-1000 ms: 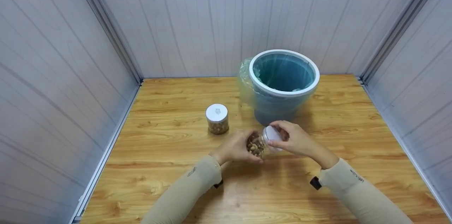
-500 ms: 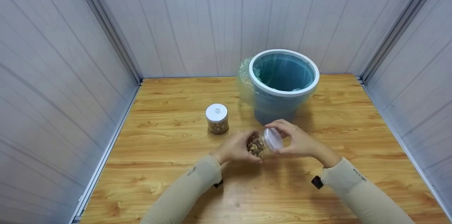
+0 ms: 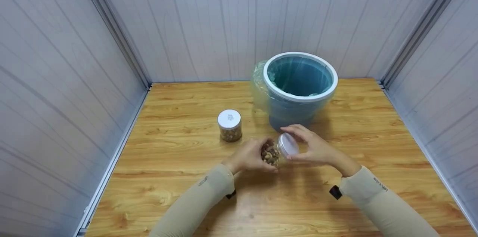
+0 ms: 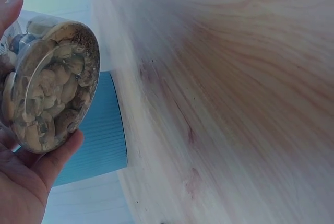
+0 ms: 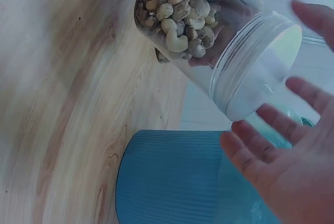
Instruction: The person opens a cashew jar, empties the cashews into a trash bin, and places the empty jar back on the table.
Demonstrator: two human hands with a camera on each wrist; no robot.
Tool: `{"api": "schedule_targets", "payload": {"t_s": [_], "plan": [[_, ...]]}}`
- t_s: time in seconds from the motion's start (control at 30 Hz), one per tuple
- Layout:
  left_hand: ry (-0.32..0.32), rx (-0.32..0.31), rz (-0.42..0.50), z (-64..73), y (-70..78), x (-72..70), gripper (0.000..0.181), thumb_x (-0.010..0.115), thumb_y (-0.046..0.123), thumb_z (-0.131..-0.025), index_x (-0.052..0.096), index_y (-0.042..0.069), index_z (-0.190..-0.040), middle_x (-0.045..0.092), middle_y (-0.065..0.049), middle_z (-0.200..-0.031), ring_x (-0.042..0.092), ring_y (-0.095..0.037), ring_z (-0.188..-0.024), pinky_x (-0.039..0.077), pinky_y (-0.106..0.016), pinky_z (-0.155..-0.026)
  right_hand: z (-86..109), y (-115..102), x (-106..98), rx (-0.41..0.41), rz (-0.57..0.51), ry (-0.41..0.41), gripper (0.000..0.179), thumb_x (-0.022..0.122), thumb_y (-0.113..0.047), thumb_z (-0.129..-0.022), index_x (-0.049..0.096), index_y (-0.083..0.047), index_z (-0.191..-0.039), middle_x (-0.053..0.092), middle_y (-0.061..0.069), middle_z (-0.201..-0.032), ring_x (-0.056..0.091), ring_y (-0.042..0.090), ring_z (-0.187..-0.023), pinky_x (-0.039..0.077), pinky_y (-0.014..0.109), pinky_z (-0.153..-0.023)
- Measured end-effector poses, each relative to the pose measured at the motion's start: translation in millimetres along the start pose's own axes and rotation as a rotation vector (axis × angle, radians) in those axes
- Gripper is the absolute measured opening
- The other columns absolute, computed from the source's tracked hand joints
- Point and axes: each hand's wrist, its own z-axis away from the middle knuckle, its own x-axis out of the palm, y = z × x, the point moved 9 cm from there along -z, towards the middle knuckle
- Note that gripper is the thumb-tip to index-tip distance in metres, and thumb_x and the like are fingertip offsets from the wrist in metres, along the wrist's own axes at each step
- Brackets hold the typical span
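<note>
My left hand point(image 3: 251, 156) grips a clear plastic jar point(image 4: 78, 72) partly filled with mixed nuts point(image 5: 182, 12). The jar is tilted on its side above the table, its lidded end toward the right. A whitish screw lid point(image 3: 289, 145) sits on that end. Around the lid my right hand point(image 3: 312, 149) is spread, its fingertips right at the edge; in the right wrist view the fingers point(image 5: 282, 122) are fairly straight and the thumb stands off the lid. To the left, a second nut jar point(image 3: 230, 134) with a white top stands upright on the table.
Behind the hands stands a blue trash bin point(image 3: 291, 113) with a white rim point(image 3: 334, 80). A thin green bag point(image 3: 260, 74) lines it and hangs over the left side. Pale panel walls point(image 3: 194, 24) enclose the wooden table point(image 3: 168, 177) at the back and sides.
My right fingers have loosened and spread around the lid, the thumb moving from across its face to the lower edge. My left hand and its jar have stayed nearly still.
</note>
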Motion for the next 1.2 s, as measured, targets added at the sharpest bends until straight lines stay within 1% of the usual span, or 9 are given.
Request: {"api": "schedule_targets", "payload": {"t_s": [0.1, 0.23, 0.33, 0.4, 0.67, 0.8, 0.93, 1.03, 1.2], "plan": [[-0.001, -0.001, -0.003, -0.5, 0.3, -0.1, 0.082, 0.103, 0.046, -0.07, 0.066, 0.015, -0.137, 0.076, 0.001, -0.119, 0.07, -0.01, -0.103, 0.06, -0.029, -0.097, -1.5, 3, -3, 0.068, 0.039, 0.035, 0.076, 0.089, -0.035, -0.09, 0.058, -0.009, -0.154, 0.063, 0.016, -0.146, 0.063, 0.032, -0.127, 0.058, 0.05, -0.106], [-0.003, 0.001, -0.003, -0.7, 1.0, -0.2, 0.082, 0.102, 0.047, -0.071, 0.065, 0.015, -0.137, 0.076, 0.002, -0.118, 0.07, -0.01, -0.104, 0.061, -0.029, -0.096, -2.4, 10, -1, 0.154, 0.085, 0.033, 0.071, 0.086, -0.041, -0.093, 0.061, -0.005, -0.149, 0.068, 0.012, -0.126, 0.064, 0.023, -0.106, 0.059, 0.039, -0.091], [-0.003, 0.001, 0.001, -0.9, 0.8, -0.2, 0.083, 0.102, 0.049, -0.071, 0.065, 0.014, -0.137, 0.075, 0.002, -0.119, 0.07, -0.009, -0.104, 0.06, -0.029, -0.097, -1.9, 13, 1, 0.186, 0.088, 0.019, 0.07, 0.084, -0.042, -0.095, 0.061, -0.003, -0.148, 0.068, 0.01, -0.116, 0.06, 0.02, -0.096, 0.053, 0.031, -0.082], [-0.003, 0.004, -0.001, -0.8, 1.0, -0.3, 0.083, 0.102, 0.049, -0.07, 0.065, 0.015, -0.137, 0.075, 0.002, -0.118, 0.07, -0.009, -0.103, 0.06, -0.028, -0.096, -1.8, 14, 2, 0.185, 0.084, 0.015, 0.069, 0.084, -0.043, -0.095, 0.061, -0.003, -0.147, 0.068, 0.01, -0.115, 0.059, 0.019, -0.095, 0.051, 0.03, -0.08], [-0.007, 0.008, -0.028, -0.2, -0.6, 1.1, 0.087, 0.102, 0.049, -0.07, 0.065, 0.01, -0.138, 0.074, 0.001, -0.121, 0.069, -0.011, -0.105, 0.06, -0.03, -0.097, -1.4, 12, 5, 0.128, 0.051, -0.009, 0.069, 0.086, -0.037, -0.093, 0.06, -0.002, -0.147, 0.068, 0.013, -0.121, 0.06, 0.021, -0.1, 0.058, 0.037, -0.083], [-0.012, 0.006, -0.046, 0.6, -1.3, 2.2, 0.091, 0.102, 0.05, -0.07, 0.064, 0.008, -0.141, 0.075, -0.002, -0.125, 0.07, -0.013, -0.11, 0.059, -0.032, -0.102, -0.3, 10, 7, 0.098, 0.035, -0.037, 0.073, 0.088, -0.034, -0.09, 0.058, -0.002, -0.149, 0.066, 0.016, -0.13, 0.06, 0.025, -0.109, 0.062, 0.048, -0.091], [-0.017, 0.008, -0.034, 1.9, -1.8, 2.2, 0.095, 0.103, 0.047, -0.069, 0.062, 0.007, -0.145, 0.075, -0.004, -0.13, 0.071, -0.015, -0.114, 0.058, -0.032, -0.106, -0.5, 3, 8, 0.027, 0.01, -0.051, 0.075, 0.091, -0.021, -0.085, 0.058, -0.003, -0.15, 0.063, 0.018, -0.139, 0.06, 0.03, -0.117, 0.062, 0.059, -0.097], [-0.015, 0.012, -0.019, 3.0, -2.3, 1.7, 0.096, 0.103, 0.044, -0.069, 0.061, 0.006, -0.147, 0.075, -0.005, -0.131, 0.071, -0.014, -0.114, 0.058, -0.031, -0.105, -0.9, 0, 11, -0.021, -0.012, -0.063, 0.077, 0.091, -0.008, -0.08, 0.058, -0.005, -0.15, 0.06, 0.019, -0.145, 0.061, 0.034, -0.124, 0.061, 0.059, -0.101], [-0.015, 0.024, 0.009, 4.2, -3.6, 2.1, 0.095, 0.104, 0.041, -0.069, 0.06, 0.006, -0.146, 0.076, -0.005, -0.13, 0.071, -0.013, -0.112, 0.059, -0.03, -0.103, -0.6, -1, 16, -0.035, -0.035, -0.098, 0.081, 0.089, 0.005, -0.077, 0.057, -0.003, -0.15, 0.054, 0.02, -0.154, 0.057, 0.04, -0.135, 0.058, 0.06, -0.108]]}}
